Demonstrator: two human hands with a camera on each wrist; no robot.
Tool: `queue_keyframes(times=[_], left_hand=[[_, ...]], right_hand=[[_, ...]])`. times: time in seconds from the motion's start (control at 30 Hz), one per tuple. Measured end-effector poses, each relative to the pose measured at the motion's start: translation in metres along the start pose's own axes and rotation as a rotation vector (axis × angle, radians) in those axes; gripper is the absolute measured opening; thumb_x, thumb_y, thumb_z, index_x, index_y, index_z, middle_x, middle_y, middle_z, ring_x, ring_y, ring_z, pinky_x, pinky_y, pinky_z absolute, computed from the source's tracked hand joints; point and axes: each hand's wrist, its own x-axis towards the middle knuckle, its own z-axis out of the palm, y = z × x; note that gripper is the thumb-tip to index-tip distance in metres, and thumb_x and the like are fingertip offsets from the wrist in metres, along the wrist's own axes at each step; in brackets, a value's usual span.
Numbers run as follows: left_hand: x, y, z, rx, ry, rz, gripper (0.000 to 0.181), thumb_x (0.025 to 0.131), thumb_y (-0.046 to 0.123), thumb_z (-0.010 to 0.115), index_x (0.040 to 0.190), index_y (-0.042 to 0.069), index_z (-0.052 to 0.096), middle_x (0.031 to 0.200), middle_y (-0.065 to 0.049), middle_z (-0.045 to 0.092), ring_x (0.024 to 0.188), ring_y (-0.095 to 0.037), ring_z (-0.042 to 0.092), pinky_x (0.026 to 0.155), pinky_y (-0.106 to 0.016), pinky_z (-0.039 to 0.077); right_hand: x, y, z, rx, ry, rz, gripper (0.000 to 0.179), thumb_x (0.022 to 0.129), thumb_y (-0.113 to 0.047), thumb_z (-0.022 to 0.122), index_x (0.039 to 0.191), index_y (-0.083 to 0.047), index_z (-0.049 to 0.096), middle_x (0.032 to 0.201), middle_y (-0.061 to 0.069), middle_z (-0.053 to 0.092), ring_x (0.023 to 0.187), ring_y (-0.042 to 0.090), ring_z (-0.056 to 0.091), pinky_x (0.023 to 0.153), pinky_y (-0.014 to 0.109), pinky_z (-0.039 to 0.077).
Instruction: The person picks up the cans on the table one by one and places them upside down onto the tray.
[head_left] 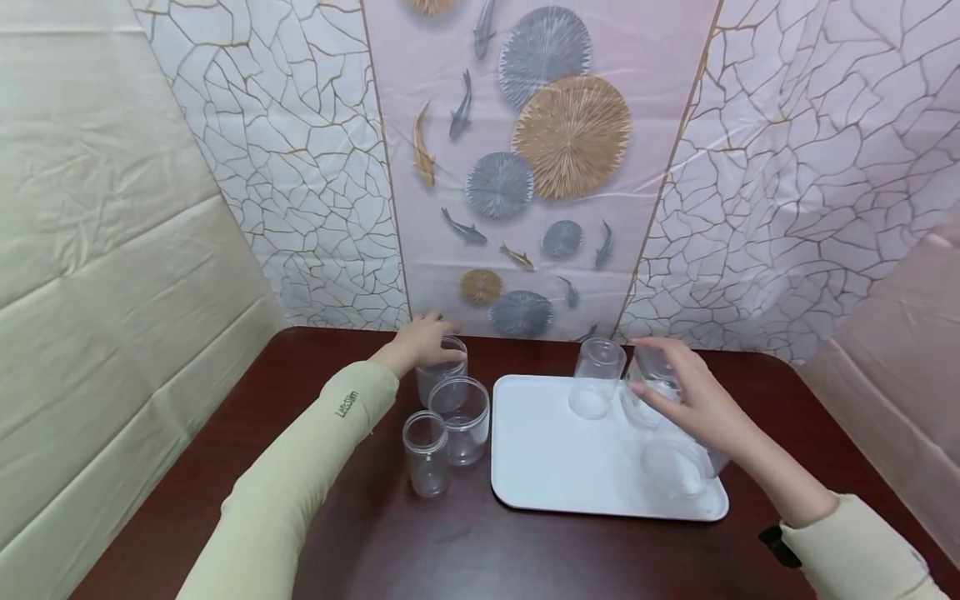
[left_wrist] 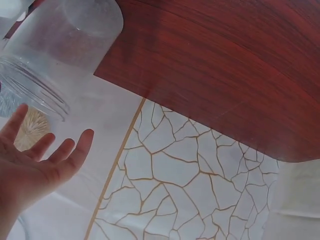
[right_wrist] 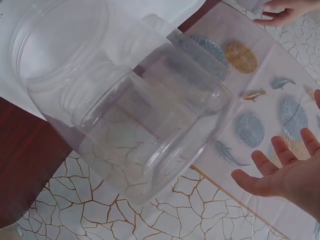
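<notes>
My left hand (head_left: 426, 342), fingers spread, hovers at the mouth of the rearmost clear jar (head_left: 442, 379) on the left. The left wrist view shows those fingers (left_wrist: 60, 160) apart from the jar's threaded rim (left_wrist: 37, 87). Two more clear jars, a wide one (head_left: 465, 433) and a narrower one (head_left: 426, 458), stand mouth up in front. On the white tray (head_left: 555, 475), several clear jars stand mouth down. My right hand (head_left: 693, 396) is by the back right jar (head_left: 651, 371), thumb and fingers apart. A large jar (right_wrist: 150, 145) fills much of the right wrist view.
Left of the right hand, another upturned jar (head_left: 600, 367) stands at the tray's back edge. A further jar (head_left: 675, 467) is partly hidden by the right forearm. The dark red table (head_left: 525, 554) meets a patterned cloth backdrop (head_left: 315, 167) behind and plain cloth sides.
</notes>
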Motion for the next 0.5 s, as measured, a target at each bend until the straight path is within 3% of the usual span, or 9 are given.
queue_keyframes(times=[0.07, 0.1, 0.27, 0.33, 0.5], left_hand=[[0.0, 0.003, -0.001, 0.013, -0.007, -0.002, 0.064, 0.087, 0.057, 0.055, 0.139, 0.021, 0.046, 0.146, -0.018, 0.036, 0.13, -0.043, 0.037, 0.101, -0.057, 0.038], [-0.005, 0.011, -0.007, 0.003, -0.038, -0.024, 0.063, 0.088, 0.052, 0.056, 0.141, 0.019, 0.044, 0.147, -0.018, 0.034, 0.133, -0.042, 0.035, 0.104, -0.057, 0.036], [-0.007, 0.02, -0.005, 0.001, -0.096, -0.053, 0.069, 0.086, 0.058, 0.055, 0.144, 0.023, 0.038, 0.152, -0.016, 0.028, 0.137, -0.043, 0.028, 0.106, -0.06, 0.03], [-0.008, 0.021, -0.003, 0.002, -0.113, -0.072, 0.07, 0.085, 0.059, 0.056, 0.144, 0.026, 0.038, 0.153, -0.015, 0.027, 0.138, -0.042, 0.026, 0.106, -0.06, 0.03], [-0.01, 0.016, 0.003, 0.007, -0.108, -0.082, 0.07, 0.081, 0.059, 0.061, 0.14, 0.027, 0.042, 0.149, -0.014, 0.034, 0.135, -0.04, 0.033, 0.103, -0.055, 0.036]], right_hand=[[-0.001, -0.001, 0.0, 0.01, 0.005, 0.005, 0.054, 0.089, -0.015, 0.064, 0.136, -0.003, 0.04, 0.134, 0.019, 0.043, 0.123, 0.04, 0.037, 0.09, 0.058, 0.036], [-0.001, -0.001, 0.0, 0.019, 0.011, 0.006, 0.054, 0.089, -0.014, 0.065, 0.136, -0.003, 0.04, 0.134, 0.02, 0.043, 0.124, 0.04, 0.037, 0.091, 0.058, 0.035], [-0.006, 0.0, -0.001, 0.047, 0.038, 0.005, 0.055, 0.088, -0.013, 0.065, 0.135, -0.003, 0.041, 0.133, 0.02, 0.043, 0.123, 0.04, 0.036, 0.092, 0.057, 0.031], [-0.007, 0.002, 0.001, 0.046, 0.048, 0.002, 0.054, 0.088, -0.013, 0.066, 0.135, -0.003, 0.041, 0.133, 0.018, 0.044, 0.122, 0.036, 0.037, 0.094, 0.05, 0.031], [-0.009, 0.006, 0.008, 0.033, 0.081, -0.032, 0.054, 0.086, -0.01, 0.067, 0.134, -0.003, 0.042, 0.132, 0.015, 0.046, 0.122, 0.016, 0.036, 0.097, 0.013, 0.025]])
